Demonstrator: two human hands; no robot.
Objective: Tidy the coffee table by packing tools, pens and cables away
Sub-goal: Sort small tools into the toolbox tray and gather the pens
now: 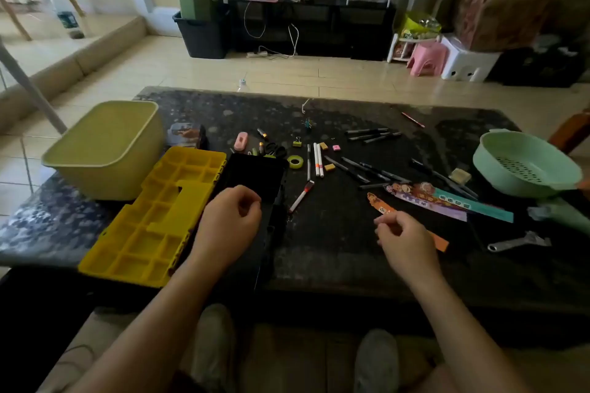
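An open toolbox lies at the table's near left, its yellow compartment lid (153, 220) folded out beside the black base (255, 174). My left hand (228, 225) hovers over the black base, fingers loosely curled, holding nothing. My right hand (404, 241) hangs above the orange ruler (381, 206), fingers loosely curled and empty. Several black pens (367, 169) and white markers (318, 159) lie scattered mid-table. A red-capped marker (301, 196) lies beside the toolbox. A metal wrench (518, 242) rests at the near right.
A yellow-green tub (108, 150) stands at the left, a green colander (523, 163) at the right. Tape roll (295, 162), scissors (275, 149), batteries (262, 133), erasers (329, 167), binder clip (297, 142) and colourful rulers (447, 201) litter the dark table (335, 249).
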